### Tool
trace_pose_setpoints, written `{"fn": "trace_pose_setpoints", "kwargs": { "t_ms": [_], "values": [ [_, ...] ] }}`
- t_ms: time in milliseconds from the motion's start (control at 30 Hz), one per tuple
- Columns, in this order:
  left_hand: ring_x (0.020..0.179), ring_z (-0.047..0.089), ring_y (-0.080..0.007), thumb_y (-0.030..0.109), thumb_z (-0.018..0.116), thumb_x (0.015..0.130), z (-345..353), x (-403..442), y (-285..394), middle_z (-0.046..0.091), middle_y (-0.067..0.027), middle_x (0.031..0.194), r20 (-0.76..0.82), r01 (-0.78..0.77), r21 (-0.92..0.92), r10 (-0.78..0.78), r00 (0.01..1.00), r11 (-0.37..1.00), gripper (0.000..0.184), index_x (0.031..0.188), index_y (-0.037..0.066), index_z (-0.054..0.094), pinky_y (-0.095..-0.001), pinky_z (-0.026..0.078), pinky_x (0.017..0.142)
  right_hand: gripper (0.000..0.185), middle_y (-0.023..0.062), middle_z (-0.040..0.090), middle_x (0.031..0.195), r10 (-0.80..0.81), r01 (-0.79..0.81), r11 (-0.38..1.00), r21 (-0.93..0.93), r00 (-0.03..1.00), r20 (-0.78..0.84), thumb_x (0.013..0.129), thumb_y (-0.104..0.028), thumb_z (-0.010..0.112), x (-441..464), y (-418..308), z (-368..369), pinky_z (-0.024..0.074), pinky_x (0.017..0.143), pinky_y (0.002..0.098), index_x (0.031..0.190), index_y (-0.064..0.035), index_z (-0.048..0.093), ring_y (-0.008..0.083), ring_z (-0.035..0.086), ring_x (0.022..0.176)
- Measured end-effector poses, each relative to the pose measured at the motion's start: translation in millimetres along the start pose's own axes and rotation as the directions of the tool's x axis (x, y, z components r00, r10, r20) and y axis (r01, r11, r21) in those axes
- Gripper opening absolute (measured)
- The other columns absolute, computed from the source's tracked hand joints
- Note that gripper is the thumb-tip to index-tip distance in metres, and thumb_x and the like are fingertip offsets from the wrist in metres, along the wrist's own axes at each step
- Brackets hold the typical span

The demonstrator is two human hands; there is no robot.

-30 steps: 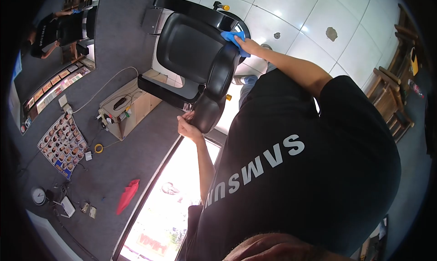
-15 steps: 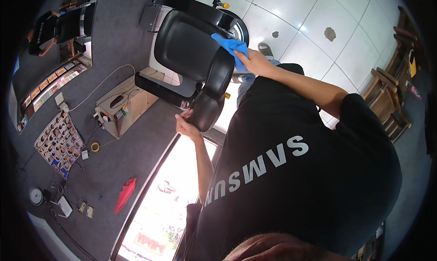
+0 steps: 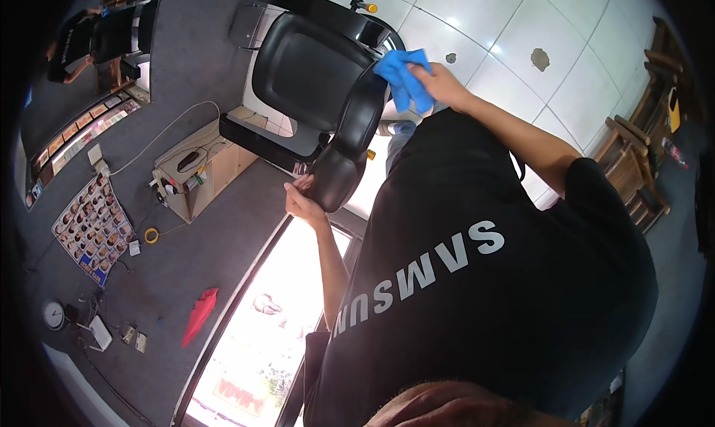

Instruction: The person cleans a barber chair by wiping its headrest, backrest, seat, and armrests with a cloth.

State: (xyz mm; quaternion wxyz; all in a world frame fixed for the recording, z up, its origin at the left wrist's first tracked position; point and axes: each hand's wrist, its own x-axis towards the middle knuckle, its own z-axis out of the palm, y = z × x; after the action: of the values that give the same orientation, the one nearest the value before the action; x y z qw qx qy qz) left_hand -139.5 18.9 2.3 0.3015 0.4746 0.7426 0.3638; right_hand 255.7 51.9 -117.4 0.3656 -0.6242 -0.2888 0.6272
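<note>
A black barber chair (image 3: 313, 69) stands at the top centre, its seat back toward me and the padded headrest (image 3: 335, 177) at its lower end. My right hand (image 3: 445, 86) is closed on a blue cloth (image 3: 406, 80), which hangs bunched at the upper right corner of the backrest (image 3: 363, 114). At the headrest's left edge is my left hand (image 3: 304, 202), its fingers partly hidden behind the padding and gripping it.
A wooden cabinet (image 3: 216, 177) with cables and small items stands left of the chair. Wooden benches (image 3: 633, 159) line the right side. A mirror (image 3: 89, 54) and a poster (image 3: 93, 229) are on the left wall, and a bright doorway (image 3: 261, 323) lies below.
My right hand has drawn back to the right from the backrest with the blue cloth, which is now more bunched. My left hand stays at the headrest.
</note>
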Motion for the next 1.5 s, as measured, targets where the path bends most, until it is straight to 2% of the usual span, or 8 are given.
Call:
{"fn": "trace_pose_setpoints", "kwargs": {
  "t_ms": [33,133,267,400,533,967,1267,1500],
  "values": [
    [0.078,0.075,-0.0242,0.036,0.04,0.115,1.9,1.3,-0.2,0.076,-0.0193,0.084,-0.001,-0.005,-0.007,0.005,1.0,1.0,0.06,0.095,-0.011,0.072,-0.0322,0.059,0.076,0.047,0.0111,0.075,0.111,0.068,-0.067,0.984,0.167,0.998,-0.001,0.106,-0.043,0.057,3.3,1.1,-8.7,0.0544,0.09,0.0393,0.13,-0.0054,0.069,0.0242,0.071,0.101],
    [0.077,0.074,-0.0241,0.036,0.039,0.115,2.1,1.3,-1.4,0.076,-0.0192,0.084,-0.004,-0.011,-0.019,0.011,1.0,1.0,0.06,0.095,-0.011,0.072,-0.0318,0.059,0.076,0.049,0.0126,0.075,0.114,-0.091,0.08,0.994,-0.079,0.986,-0.14,0.101,-0.043,0.062,24.2,15.8,-30.1,0.0543,0.09,0.0391,0.135,-0.0075,0.067,0.0244,0.071,0.101],
    [0.077,0.074,-0.0233,0.036,0.039,0.115,2.8,0.5,0.2,0.076,-0.0182,0.084,-0.005,-0.009,-0.004,0.009,1.0,1.0,0.06,0.095,-0.011,0.072,-0.0317,0.058,0.076,0.044,0.0154,0.075,0.115,-0.049,0.077,0.907,-0.415,0.996,0.078,0.097,-0.043,0.066,63.9,44.7,-31.9,0.0537,0.092,0.0384,0.131,-0.0161,0.07,0.0288,0.071,0.103],
    [0.079,0.072,-0.0224,0.038,0.039,0.115,4.1,-0.1,6.6,0.075,-0.0173,0.085,-0.001,0.027,-0.005,-0.027,1.0,1.0,0.061,0.097,-0.011,0.071,-0.0322,0.057,0.078,0.036,0.0097,0.068,0.124,-0.306,0.411,0.781,-0.471,0.909,0.284,0.094,-0.035,0.064,79.8,45.5,-5.8,0.0544,0.092,0.0413,0.125,-0.0176,0.071,0.031,0.068,0.11],
    [0.078,0.072,-0.0222,0.038,0.039,0.115,4.1,0.1,6.6,0.075,-0.0173,0.085,0.006,0.017,0.006,-0.017,1.0,1.0,0.061,0.097,-0.011,0.072,-0.032,0.057,0.077,0.036,0.0073,0.065,0.125,-0.332,0.426,0.725,-0.541,0.905,0.267,0.093,-0.028,0.062,79.3,36.6,3.7,0.0539,0.096,0.0443,0.126,-0.0142,0.067,0.0321,0.065,0.116],
    [0.075,0.074,-0.024,0.036,0.039,0.115,4.0,2.2,1.6,0.076,-0.019,0.083,-0.002,0.003,0.002,-0.003,1.0,1.0,0.061,0.094,-0.011,0.071,-0.0326,0.059,0.074,0.037,0.0117,0.062,0.128,-0.448,0.494,0.858,-0.14,0.853,0.267,0.093,-0.008,0.062,27.0,5.3,10.7,0.0474,0.107,0.0412,0.13,-0.0063,0.062,0.0348,0.059,0.124],
    [0.076,0.073,-0.0236,0.036,0.04,0.115,4.2,1.4,5.7,0.076,-0.0181,0.083,0.009,0.016,0.016,-0.016,1.0,1.0,0.061,0.094,-0.011,0.071,-0.0323,0.058,0.075,0.042,0.0092,0.062,0.126,-0.515,0.597,0.621,-0.508,0.8,0.31,0.091,-0.007,0.059,58.8,32.9,3.5,0.0512,0.092,0.05,0.133,-0.0102,0.062,0.038,0.065,0.109],
    [0.077,0.073,-0.0238,0.037,0.04,0.114,5.2,1.4,4.5,0.076,-0.0183,0.083,-0.009,0.01,0.001,-0.01,1.0,1.0,0.061,0.094,-0.011,0.071,-0.0325,0.058,0.075,0.039,0.0133,0.06,0.122,-0.539,0.594,0.764,-0.252,0.803,0.254,0.088,-0.001,0.054,48.0,22.5,11.1,0.0487,0.099,0.0415,0.126,-0.0053,0.062,0.0359,0.061,0.114]
  ]
}}
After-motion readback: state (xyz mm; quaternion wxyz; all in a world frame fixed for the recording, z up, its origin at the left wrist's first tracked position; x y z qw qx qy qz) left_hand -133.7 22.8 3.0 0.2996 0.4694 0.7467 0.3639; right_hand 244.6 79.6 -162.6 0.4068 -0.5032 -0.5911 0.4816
